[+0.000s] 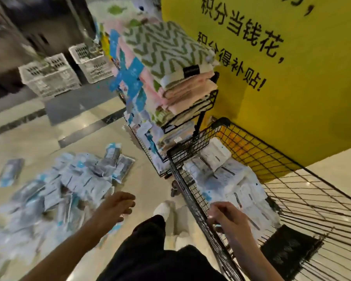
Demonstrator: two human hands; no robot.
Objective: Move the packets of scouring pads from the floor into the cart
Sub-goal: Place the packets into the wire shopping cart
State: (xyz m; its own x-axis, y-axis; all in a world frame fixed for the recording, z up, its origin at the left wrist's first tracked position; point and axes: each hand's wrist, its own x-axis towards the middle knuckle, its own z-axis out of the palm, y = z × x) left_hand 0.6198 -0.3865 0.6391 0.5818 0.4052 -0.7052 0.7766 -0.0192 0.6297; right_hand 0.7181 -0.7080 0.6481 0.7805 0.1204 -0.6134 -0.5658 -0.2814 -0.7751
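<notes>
Wire cart (292, 179) to the right, already layered with packets, its near rim under the right hand (228, 217). Big heap of scouring-pad packets (69, 179) on the floor, ahead and left of the left hand's fingertips (128, 199). Left hand (115, 207) empty, fingers loosely spread, not touching any packet. Right-hand fingers curled narrow at the rim; cannot tell if gripping. Judged between loads: next, reaching down-left and closing on 1 packet or more.
</notes>
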